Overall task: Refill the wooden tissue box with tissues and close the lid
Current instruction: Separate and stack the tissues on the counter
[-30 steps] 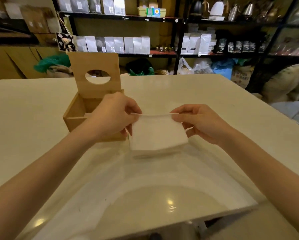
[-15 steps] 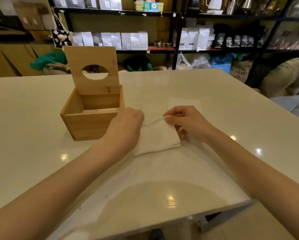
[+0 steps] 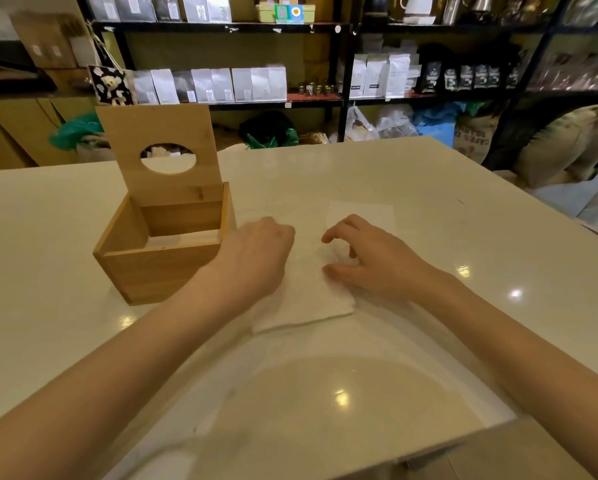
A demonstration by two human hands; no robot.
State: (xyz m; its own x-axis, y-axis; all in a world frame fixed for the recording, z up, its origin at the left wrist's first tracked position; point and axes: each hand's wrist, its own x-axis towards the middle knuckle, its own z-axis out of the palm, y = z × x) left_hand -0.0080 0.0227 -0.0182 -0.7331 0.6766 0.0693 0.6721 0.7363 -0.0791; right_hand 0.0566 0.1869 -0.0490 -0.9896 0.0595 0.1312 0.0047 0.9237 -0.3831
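The wooden tissue box (image 3: 159,268) stands left of centre on the table, its lid (image 3: 173,188) upright with an oval hole. A few white tissues (image 3: 183,239) lie low inside it. A folded white tissue (image 3: 308,299) lies flat on the table just right of the box. My left hand (image 3: 256,254) rests on the tissue's left part with fingers curled down onto it. My right hand (image 3: 370,261) hovers over its right side, fingers spread and thumb touching it. Another white tissue (image 3: 363,211) lies flat behind my right hand.
The glossy cream table (image 3: 429,341) ends in a front edge and a right corner close to me. Behind the far edge stand dark shelves (image 3: 221,27) with white bags (image 3: 242,84), and sacks (image 3: 567,147) at the right.
The tissue, held up in the air by both hands a second ago, came down and now lies flat on the table. My right hand's fingers have let go and spread.
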